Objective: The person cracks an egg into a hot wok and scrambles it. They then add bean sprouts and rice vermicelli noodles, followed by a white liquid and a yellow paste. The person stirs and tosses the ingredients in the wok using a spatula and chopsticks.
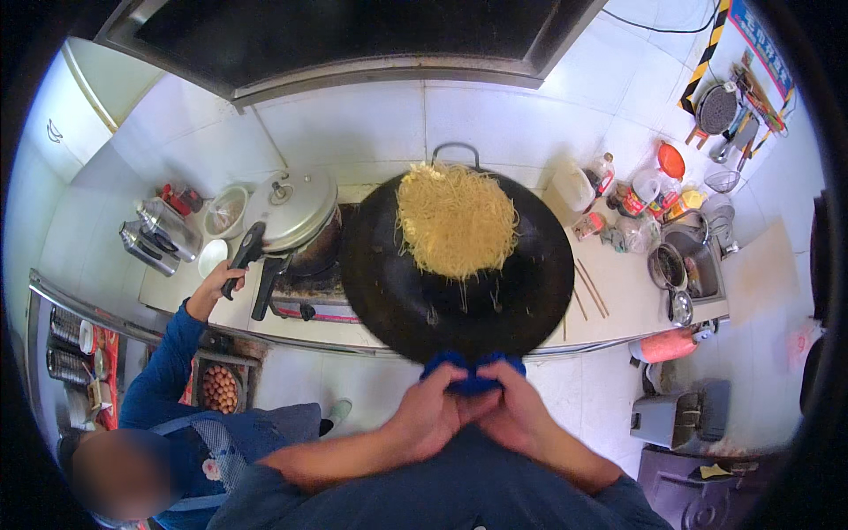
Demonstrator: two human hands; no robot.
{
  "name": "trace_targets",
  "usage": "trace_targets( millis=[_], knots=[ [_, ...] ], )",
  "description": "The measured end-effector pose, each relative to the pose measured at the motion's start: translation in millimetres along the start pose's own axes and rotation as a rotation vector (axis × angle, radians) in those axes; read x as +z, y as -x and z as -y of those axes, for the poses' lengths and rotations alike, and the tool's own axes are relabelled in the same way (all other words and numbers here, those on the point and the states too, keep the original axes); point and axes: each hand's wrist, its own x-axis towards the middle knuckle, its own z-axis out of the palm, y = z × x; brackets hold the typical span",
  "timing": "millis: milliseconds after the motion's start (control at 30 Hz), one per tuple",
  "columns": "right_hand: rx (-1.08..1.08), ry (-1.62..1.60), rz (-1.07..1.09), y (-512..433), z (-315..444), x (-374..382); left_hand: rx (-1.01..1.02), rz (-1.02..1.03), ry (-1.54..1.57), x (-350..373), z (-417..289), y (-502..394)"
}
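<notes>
Both of my hands meet at the near rim of a large black wok (pixel 464 324). My left hand (pixel 434 404) and my right hand (pixel 513 404) each grip a folded blue cloth (pixel 440 361) against that rim. Whatever part of the wok lies under the cloth is hidden. A matted round of thin noodles (pixel 457 222) shows over the wok's far half, with pale bits at its top left and loose strands below. Whether it rests on the metal or is in the air, I cannot tell. A loop handle (pixel 456 147) stands up at the far rim.
At left, a co-worker's hand (pixel 225 281) holds the handle of a pressure cooker lid (pixel 291 205) over a pot on the stove (pixel 311 291). Chopsticks (pixel 591 287) lie right of the wok, before bottles (pixel 639 192) and a sink (pixel 709 265). A range hood (pixel 384 76) hangs above.
</notes>
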Motion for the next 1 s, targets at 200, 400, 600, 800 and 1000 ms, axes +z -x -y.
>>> trace_targets(
  millis=[200,400,600,800,1000],
  knots=[
    [0.014,-0.002,0.166,-97,41,-4,0.103,0.05,0.069,-5,-53,-105],
    [-0.007,0.032,0.065,-23,-3,-14,0.081,-0.028,0.005,-11,-1,-27],
    [0.084,0.026,0.147,-58,28,-24,0.101,0.096,0.098,-15,-17,-75],
    [0.057,0.07,0.162,-64,21,-47,0.1,0.122,0.047,-24,-7,-74],
    [0.008,0.026,0.053,-19,14,-21,0.069,0.033,0.027,-5,-1,-40]
  ],
)
